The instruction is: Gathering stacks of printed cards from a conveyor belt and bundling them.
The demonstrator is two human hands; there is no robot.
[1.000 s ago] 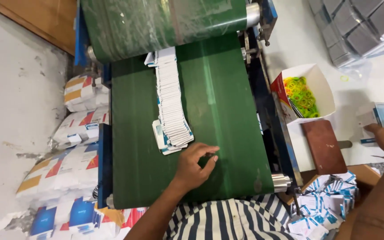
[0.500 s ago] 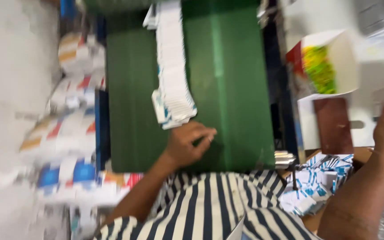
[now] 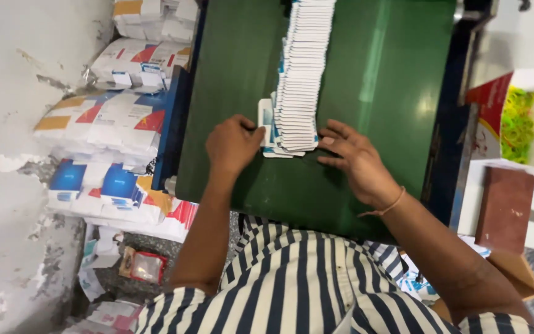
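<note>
A long overlapping row of flat white and blue cartons (image 3: 301,74) lies along the green conveyor belt (image 3: 378,93). My left hand (image 3: 233,145) rests on the belt at the left side of the row's near end, fingers curled against the cartons. My right hand (image 3: 356,161) lies on the belt at the right side of the same end, fingers spread and touching the cartons' edges. Both hands bracket the near end of the row. Neither hand has lifted anything.
Wrapped bundles of printed packs (image 3: 112,124) are stacked on the floor to the left of the conveyor. At the right stands a white box of yellow-green rubber bands (image 3: 517,120), and a brown flat block (image 3: 505,207) lies on a white surface.
My right hand came from the far right onto the belt beside the cartons. My left hand moved up to the row's near end. The camera view shifted closer.
</note>
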